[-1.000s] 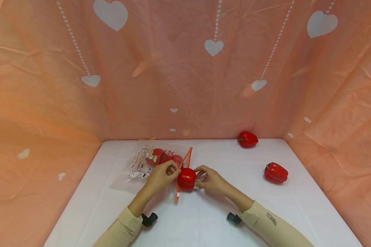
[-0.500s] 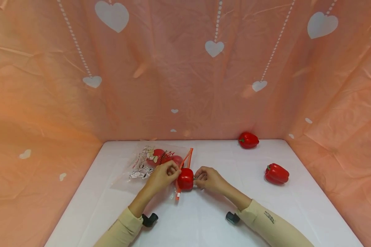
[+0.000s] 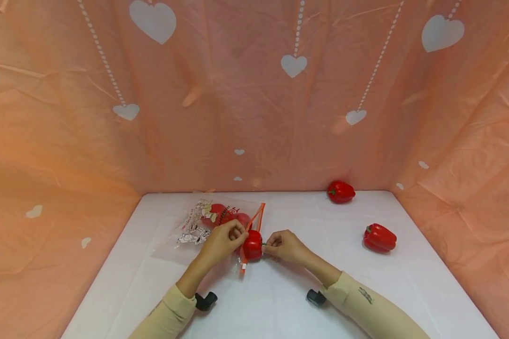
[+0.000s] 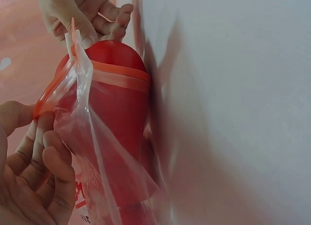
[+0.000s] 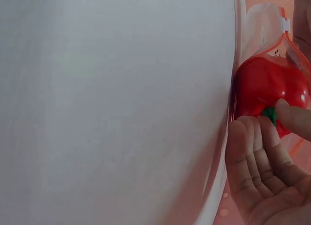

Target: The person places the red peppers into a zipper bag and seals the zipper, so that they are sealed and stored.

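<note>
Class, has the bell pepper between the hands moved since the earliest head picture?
Yes: measured against the far bell pepper, the middle bell pepper has shifted slightly left, farther into the zip bag.

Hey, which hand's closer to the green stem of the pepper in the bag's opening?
The right hand: it pinches the green stem. The left hand is farther, pinching the bag's orange edge toward the other end of the pepper.

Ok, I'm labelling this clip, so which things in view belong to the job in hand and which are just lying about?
In the job:
clear bag
red pepper, partly inside it
left hand, pinching the bag's orange edge
right hand, pinching the pepper's green stem

Just lying about, it seems:
far loose pepper
near loose pepper; both untouched, though they may belong too
</note>
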### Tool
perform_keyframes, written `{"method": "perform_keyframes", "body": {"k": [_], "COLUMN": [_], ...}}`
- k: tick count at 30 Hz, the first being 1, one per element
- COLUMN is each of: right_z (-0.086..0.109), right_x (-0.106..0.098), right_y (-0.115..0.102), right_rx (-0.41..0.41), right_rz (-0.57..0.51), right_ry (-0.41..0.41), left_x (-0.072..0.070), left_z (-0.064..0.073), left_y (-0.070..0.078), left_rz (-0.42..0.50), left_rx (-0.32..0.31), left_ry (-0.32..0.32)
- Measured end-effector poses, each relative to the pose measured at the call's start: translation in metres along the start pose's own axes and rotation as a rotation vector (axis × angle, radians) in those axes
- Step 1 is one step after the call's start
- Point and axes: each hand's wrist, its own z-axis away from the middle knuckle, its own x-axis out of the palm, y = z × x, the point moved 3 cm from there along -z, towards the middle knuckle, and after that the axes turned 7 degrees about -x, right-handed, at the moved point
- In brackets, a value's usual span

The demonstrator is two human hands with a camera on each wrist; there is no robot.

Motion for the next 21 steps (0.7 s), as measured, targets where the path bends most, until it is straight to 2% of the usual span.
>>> {"method": "perform_keyframes", "body": {"k": [5,10,21], "right_z": [0.0,-0.002,-0.005], "right_x": [0.002,0.005,0.011], "right_y": [-0.002,0.0,-0.004], "right_rx": [0.009,0.003,-0.049], "right_rz": [-0.016,-0.085,-0.136], "right_ry": [-0.016,-0.034,-0.04], "left_x": [0.0,0.0,-0.001], "left_z": [0.0,0.0,0.0], "left_y": [0.0,0.001,0.003], "left_rz": [-0.002,-0.005,0.007], "left_rx": [-0.001,0.006,0.016], "left_ry": [0.0,0.004,-0.003]}}
